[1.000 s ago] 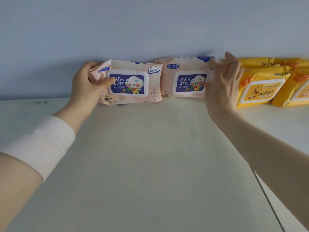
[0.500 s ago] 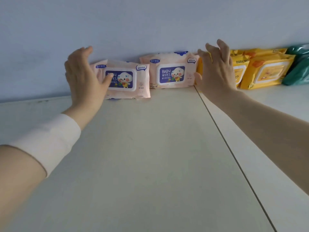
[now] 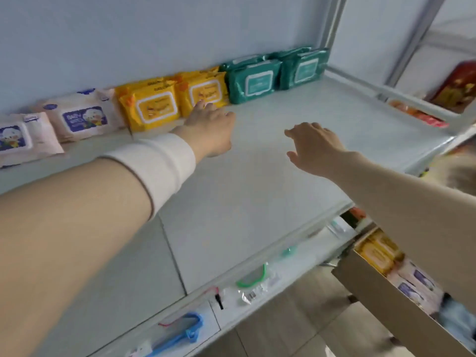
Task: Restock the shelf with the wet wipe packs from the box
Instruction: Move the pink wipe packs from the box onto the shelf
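**Both hands empty above the shelf**

The left hand is held open over the shelf. Its fingertips are seen against the lower edge of the yellow packs; whether contact is made cannot be told. The right hand is spread open, apart from the left, and nothing is gripped. Pink packs, the yellow packs and green packs are lined up left to right along the back wall. More wet wipe packs are seen in the cardboard box at lower right.

The white shelf carries pink packs, yellow packs and green packs along its back edge.
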